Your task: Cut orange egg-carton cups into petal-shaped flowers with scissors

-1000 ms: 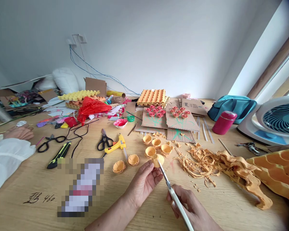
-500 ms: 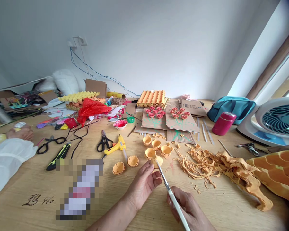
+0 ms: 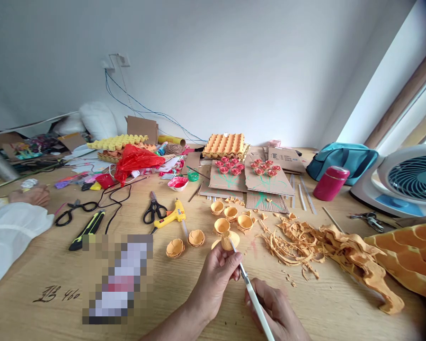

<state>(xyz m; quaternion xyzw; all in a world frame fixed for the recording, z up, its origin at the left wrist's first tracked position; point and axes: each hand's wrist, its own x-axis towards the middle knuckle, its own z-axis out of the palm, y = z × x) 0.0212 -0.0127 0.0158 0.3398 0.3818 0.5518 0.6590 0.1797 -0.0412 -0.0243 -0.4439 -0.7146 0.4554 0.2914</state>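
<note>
My left hand (image 3: 213,279) pinches a yellow-orange egg-carton cup piece (image 3: 227,239) between thumb and fingers, its petal-like edges spreading at the sides. White-handled scissors (image 3: 253,296), seen edge-on, are gripped in my right hand (image 3: 275,305); their narrow metal blades reach the piece. Just beyond stand several petal-edged egg-carton cups (image 3: 221,226). Two more cups (image 3: 196,237) sit to the left of my hands. Orange trimmings (image 3: 289,241) lie heaped to the right.
A yellow glue gun (image 3: 172,214), black scissors (image 3: 154,210) and a utility knife (image 3: 88,229) lie leftward. Farther back are cardboard sheets (image 3: 222,182) with red flowers and stacked egg trays (image 3: 223,144). A pink bottle (image 3: 332,183) and a fan (image 3: 401,177) stand right. Another person's hand (image 3: 31,194) rests at far left.
My left hand has turned the cup piece, and its thumb now lies across nearer the blades. The scissors stay at the piece, with my right hand shifted slightly left.
</note>
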